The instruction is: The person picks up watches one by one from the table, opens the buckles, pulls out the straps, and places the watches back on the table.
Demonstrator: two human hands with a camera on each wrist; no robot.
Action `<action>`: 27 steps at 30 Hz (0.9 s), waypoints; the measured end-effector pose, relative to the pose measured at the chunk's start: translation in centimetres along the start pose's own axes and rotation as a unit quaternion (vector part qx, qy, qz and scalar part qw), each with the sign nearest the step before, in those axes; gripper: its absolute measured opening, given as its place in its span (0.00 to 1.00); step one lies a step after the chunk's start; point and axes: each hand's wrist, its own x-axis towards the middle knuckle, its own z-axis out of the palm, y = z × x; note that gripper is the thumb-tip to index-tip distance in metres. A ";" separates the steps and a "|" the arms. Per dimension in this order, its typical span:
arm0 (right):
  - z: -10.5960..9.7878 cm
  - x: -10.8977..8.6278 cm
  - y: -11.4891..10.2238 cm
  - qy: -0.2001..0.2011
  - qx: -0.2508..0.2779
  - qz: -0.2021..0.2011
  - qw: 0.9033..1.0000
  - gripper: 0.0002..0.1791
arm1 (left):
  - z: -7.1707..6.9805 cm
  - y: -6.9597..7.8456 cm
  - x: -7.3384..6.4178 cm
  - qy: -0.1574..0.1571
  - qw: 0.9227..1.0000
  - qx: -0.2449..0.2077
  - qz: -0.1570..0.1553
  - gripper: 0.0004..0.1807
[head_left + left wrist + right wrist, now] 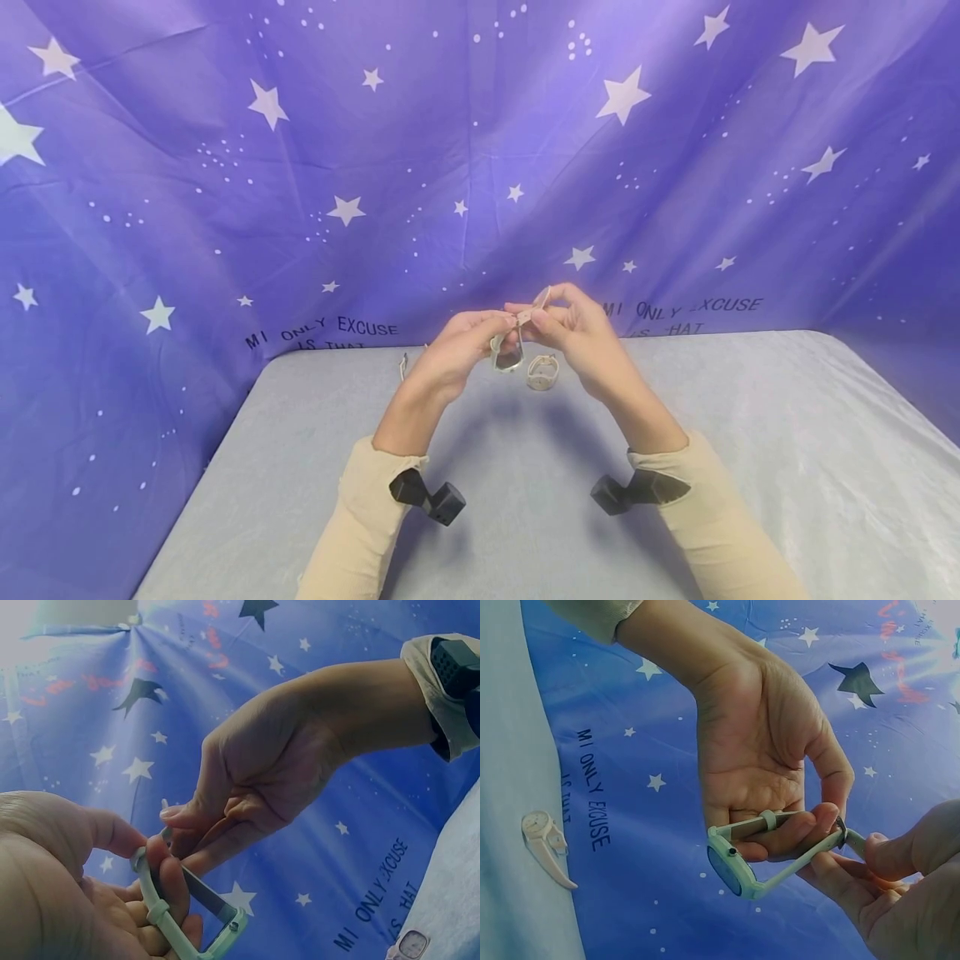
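Both hands are raised over the table's far part, holding one pale green wristwatch [508,358] between them. My left hand [461,350] has fingers inside the strap loop, with the thumb and forefinger at the buckle [842,831]. The watch case [731,868] hangs low, its dark face turned outward. My right hand [585,337] pinches the free strap end [857,844] between thumb and fingers, just past the buckle. In the left wrist view, the left fingers partly cover the strap [159,913].
A pale watch [542,372] sits on the table [750,467] just beyond the hands. Another white watch [544,836] lies near the far edge, largely behind the left wrist in the head view. A purple star-printed curtain [465,125] hangs behind.
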 end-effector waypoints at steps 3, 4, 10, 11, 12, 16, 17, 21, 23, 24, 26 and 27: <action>0.0 0.0 0.1 0.002 0.002 0.000 1.000 0.03 | 0.2 0.0 0.0 -0.003 1.000 -0.005 0.001 0.12; 0.0 0.0 0.1 0.003 0.002 -0.001 1.000 0.03 | 0.2 0.0 0.0 -0.005 1.000 -0.007 0.000 0.12; 0.1 -0.1 0.1 0.007 0.002 -0.004 1.000 0.04 | 0.4 0.1 0.1 -0.011 0.999 -0.036 -0.009 0.11; 0.2 -0.2 0.1 0.008 0.003 -0.005 1.000 0.04 | 0.4 0.1 0.0 -0.011 0.999 -0.040 -0.008 0.11; 0.2 -0.2 0.1 0.008 0.003 -0.006 1.000 0.04 | 0.4 0.1 0.0 -0.011 0.999 -0.043 -0.008 0.10; 0.2 -0.2 0.0 0.010 0.004 -0.009 1.000 0.04 | 0.4 0.1 0.0 -0.018 0.998 -0.061 -0.005 0.11; 0.2 -0.2 0.0 0.010 0.005 -0.010 1.000 0.04 | 0.4 0.1 0.1 -0.023 0.997 -0.071 -0.004 0.11; 0.0 -0.2 -0.1 0.014 0.006 -0.017 1.000 0.04 | 0.3 -0.1 0.2 -0.044 0.993 -0.111 0.000 0.15; -0.1 -0.3 -0.2 0.018 -0.001 -0.023 1.000 0.03 | 0.2 -0.2 0.2 -0.048 0.993 -0.111 0.002 0.17; -0.2 -0.3 -0.3 0.020 -0.005 -0.026 0.999 0.03 | 0.2 -0.2 0.1 -0.047 0.993 -0.105 0.004 0.17; -0.1 -0.3 -0.5 0.021 -0.017 -0.033 0.999 0.03 | 0.2 -0.1 0.1 -0.041 0.995 -0.088 0.006 0.15; -0.1 -0.3 -0.6 0.023 -0.026 -0.037 0.999 0.03 | 0.2 -0.1 0.1 -0.036 0.996 -0.079 0.007 0.14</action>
